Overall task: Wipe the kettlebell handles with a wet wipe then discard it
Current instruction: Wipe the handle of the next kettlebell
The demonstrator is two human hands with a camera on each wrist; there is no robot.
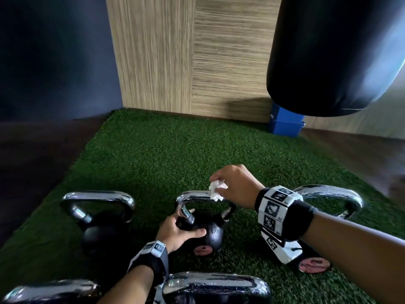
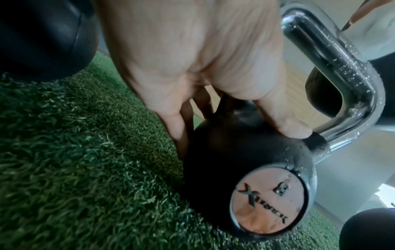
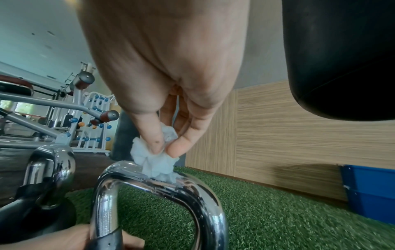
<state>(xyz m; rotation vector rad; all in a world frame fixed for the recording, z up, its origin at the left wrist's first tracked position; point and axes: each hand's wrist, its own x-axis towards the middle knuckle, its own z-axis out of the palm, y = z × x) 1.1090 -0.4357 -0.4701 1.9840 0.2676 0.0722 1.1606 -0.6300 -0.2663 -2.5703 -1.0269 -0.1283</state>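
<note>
A black kettlebell (image 1: 213,234) with a chrome handle (image 1: 192,195) stands in the middle of the green turf. My right hand (image 1: 235,185) pinches a crumpled white wet wipe (image 1: 215,190) between thumb and fingertips, and the wipe touches the top bar of that handle (image 3: 162,184). In the right wrist view the wipe (image 3: 153,160) hangs bunched below the fingertips. My left hand (image 1: 177,231) grips the kettlebell's black body (image 2: 224,152) at the base of the handle's left leg, thumb on the near side, fingers round the far side. Water drops speckle the handle (image 2: 342,72).
Other chrome-handled kettlebells stand at the left (image 1: 98,216), at the right (image 1: 333,200) and two at the near edge (image 1: 217,286). A black punching bag (image 1: 335,53) hangs at the upper right. A blue bin (image 1: 287,123) sits against the wooden wall (image 1: 192,55).
</note>
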